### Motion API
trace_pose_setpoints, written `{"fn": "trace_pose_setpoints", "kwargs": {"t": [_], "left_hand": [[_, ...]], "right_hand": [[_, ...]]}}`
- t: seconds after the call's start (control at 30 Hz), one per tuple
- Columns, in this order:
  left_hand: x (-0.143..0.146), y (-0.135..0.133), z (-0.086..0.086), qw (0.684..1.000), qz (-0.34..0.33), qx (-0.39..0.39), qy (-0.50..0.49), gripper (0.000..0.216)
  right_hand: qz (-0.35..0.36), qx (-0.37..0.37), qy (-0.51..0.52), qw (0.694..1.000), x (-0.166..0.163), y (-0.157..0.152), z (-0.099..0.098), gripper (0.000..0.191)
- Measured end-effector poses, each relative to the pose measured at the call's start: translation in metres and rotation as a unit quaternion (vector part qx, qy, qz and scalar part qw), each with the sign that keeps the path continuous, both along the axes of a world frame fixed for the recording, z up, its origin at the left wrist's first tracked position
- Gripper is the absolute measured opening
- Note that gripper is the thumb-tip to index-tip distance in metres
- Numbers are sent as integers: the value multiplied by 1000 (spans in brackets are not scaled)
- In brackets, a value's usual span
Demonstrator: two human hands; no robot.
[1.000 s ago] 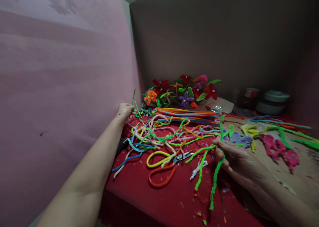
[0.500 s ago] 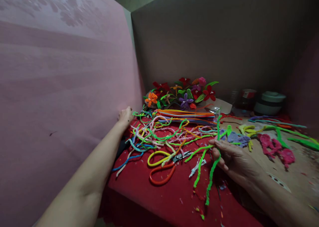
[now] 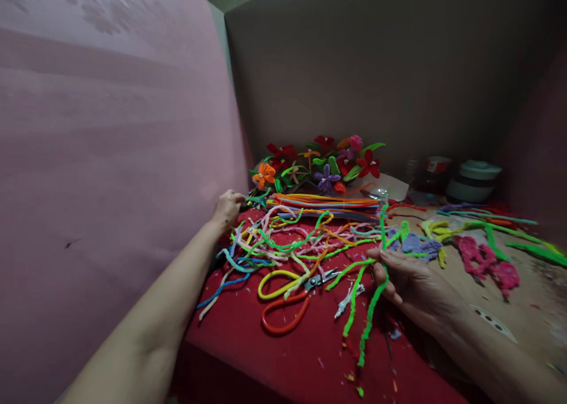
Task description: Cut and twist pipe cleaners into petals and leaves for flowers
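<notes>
Several bright green pipe cleaners (image 3: pixel 369 321) are pinched between the thumb and fingers of my right hand (image 3: pixel 410 280); their ends hang over the red cloth and one points up. My left hand (image 3: pixel 228 209) reaches to the far left of the table, fingers curled, beside a small cluster of dark green pieces (image 3: pixel 259 198). What its fingertips hold, if anything, is too small to tell. Between my hands lie a tangle of pink, green and blue pipe cleaners (image 3: pixel 283 241) and scissors (image 3: pixel 314 282) with one yellow and one red handle.
Behind the tangle lies a bundle of orange and blue pipe cleaners (image 3: pixel 328 203), with pipe-cleaner flowers (image 3: pixel 328 178) beyond it. Pink fuzzy shapes (image 3: pixel 487 265) and purple ones (image 3: pixel 416 246) lie at right. A lidded container (image 3: pixel 473 181) stands near the back wall. A pink wall (image 3: pixel 110 156) rises at left.
My left hand has moved slightly to the right and its fingers have curled toward the dark green pieces. My right hand keeps its pinch on the green pipe cleaners. The view has shifted a little.
</notes>
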State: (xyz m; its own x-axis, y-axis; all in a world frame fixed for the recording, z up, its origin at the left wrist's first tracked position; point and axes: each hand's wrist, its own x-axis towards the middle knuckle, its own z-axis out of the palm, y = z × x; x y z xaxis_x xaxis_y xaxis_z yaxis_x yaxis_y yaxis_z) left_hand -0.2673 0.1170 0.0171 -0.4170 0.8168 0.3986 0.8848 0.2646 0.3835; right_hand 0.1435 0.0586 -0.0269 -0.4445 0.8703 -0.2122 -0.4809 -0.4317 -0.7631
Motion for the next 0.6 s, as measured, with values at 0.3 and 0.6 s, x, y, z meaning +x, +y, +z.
{"fn": "trace_pose_setpoints", "kwargs": {"t": [0.3,0.6], "left_hand": [[22,-13,50,965,-50,233,-109,31],[125,-42,80,918,-238,264,-174,20]], "right_hand": [[11,31,2,999,0,-3,4,19],[3,26,21,999,-3,-6,8,19]]}}
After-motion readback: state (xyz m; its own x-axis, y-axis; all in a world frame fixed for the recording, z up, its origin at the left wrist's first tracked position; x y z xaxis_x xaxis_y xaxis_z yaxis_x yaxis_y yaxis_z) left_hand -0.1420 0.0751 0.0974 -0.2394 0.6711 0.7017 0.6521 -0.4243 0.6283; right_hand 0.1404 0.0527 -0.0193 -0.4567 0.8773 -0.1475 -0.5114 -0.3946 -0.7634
